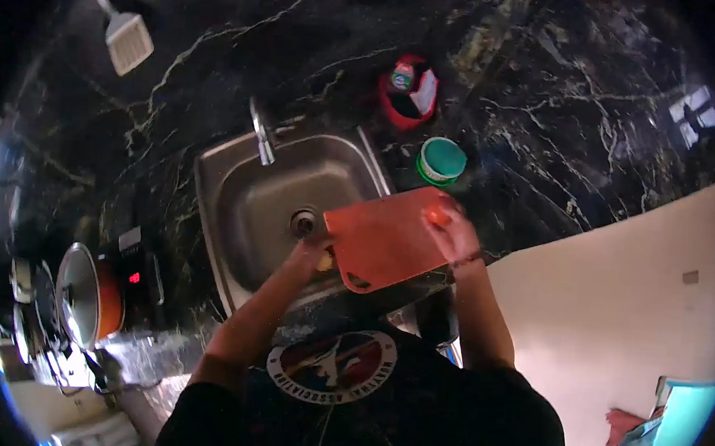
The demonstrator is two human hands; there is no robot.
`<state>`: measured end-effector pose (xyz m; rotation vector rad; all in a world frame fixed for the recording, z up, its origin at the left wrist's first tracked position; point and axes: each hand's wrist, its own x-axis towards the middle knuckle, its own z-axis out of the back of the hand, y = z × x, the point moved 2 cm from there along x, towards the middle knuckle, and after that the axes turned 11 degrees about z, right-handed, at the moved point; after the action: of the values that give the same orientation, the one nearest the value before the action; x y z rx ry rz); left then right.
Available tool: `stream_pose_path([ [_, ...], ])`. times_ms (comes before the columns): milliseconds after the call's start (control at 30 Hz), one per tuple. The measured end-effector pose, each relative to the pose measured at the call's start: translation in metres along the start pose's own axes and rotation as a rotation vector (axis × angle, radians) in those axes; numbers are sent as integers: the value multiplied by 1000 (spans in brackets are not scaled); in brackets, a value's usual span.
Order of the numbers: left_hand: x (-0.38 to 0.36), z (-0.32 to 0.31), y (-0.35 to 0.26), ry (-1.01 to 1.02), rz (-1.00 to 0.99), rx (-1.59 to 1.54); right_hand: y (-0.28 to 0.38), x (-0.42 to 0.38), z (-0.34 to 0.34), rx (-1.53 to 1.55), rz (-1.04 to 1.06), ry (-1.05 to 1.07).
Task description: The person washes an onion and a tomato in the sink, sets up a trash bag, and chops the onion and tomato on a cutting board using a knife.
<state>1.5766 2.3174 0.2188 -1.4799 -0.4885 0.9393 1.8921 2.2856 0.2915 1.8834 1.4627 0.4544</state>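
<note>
A red cutting board (390, 233) spans the right edge of the steel sink (239, 202) and the counter. My left hand (316, 247) is closed at the board's left edge, above the sink, its fingers blurred by motion. Just below that hand shows a small yellowish thing (326, 261). At the board's far right end is my right hand (458, 237), fingers curled around a small, rounded, bright red thing (437, 216) that looks like a tomato. The board has a handle slot at its near corner.
The faucet (262, 133) reaches over the sink from behind. A green-lidded tub (442, 159) and a red container (408, 94) stand beyond the board. Left are an orange pot (108, 303) and a cooktop with a lit red display (135, 278). A spatula (128, 43) lies far left.
</note>
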Motion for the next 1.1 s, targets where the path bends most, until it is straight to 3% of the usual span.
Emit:
stream_pose_path([
  [67, -15, 5, -16, 89, 389, -237, -1, -17, 14, -140, 154, -27],
  [100, -23, 5, -23, 139, 407, -198, -9, -18, 39, -615, 343, 145],
  [133, -32, 3, -30, 171, 426, -166, -13, -22, 39, -738, 292, 147],
  [167, -34, 2, -22, 215, 223, 4, -17, -27, 39, -861, 240, 155],
  [200, -38, 0, -14, 223, 12, 161, -8, -43, 8, -671, -90, -24],
  [233, -30, -3, 14, 241, -393, 504, -9, -49, -5, -909, 44, 88],
  [300, -14, -17, 28, 46, -758, 538, -16, -43, -5, -1232, 380, 332],
  [333, -14, -22, 26, 2, -593, 634, -15, -36, -2, -1168, 268, 334],
  [367, -25, -17, 9, 11, -576, 674, -11, -44, -22, -936, 30, 175],
  [400, -40, -16, -5, 22, -408, 481, -9, -39, -27, -619, -159, 214],
  [433, -55, -13, -20, 8, -255, 269, -8, -33, -29, -313, -361, 224],
  [500, -82, -25, -25, -32, 253, -679, -13, -15, -38, -607, -180, 240],
  [600, -152, -26, -42, -202, 177, -961, -32, 11, -68, -908, -55, 489],
  [633, -156, -33, -24, -263, 62, -903, -40, 18, -81, -795, -156, 529],
  [700, -197, -50, -20, -411, 103, -957, -61, 35, -104, -578, -358, 555],
  [800, -256, -70, -31, -663, 132, -951, -110, 39, -150, -848, -73, 765],
  [833, -276, -77, -27, -793, 108, -877, -123, 20, -168, -715, -143, 695],
  [933, -347, -103, -17, -1007, 98, -692, -163, -12, -193, -635, -171, 994],
  [1000, -406, -132, -19, -1148, 79, -588, -193, -56, -206, -569, -252, 995],
  [1033, -429, -147, -13, -1235, -32, -647, -199, -95, -215, -586, -300, 994],
  [1100, -485, -189, -2, -1400, 0, -775, -223, -145, -216, -627, -342, 1109],
])
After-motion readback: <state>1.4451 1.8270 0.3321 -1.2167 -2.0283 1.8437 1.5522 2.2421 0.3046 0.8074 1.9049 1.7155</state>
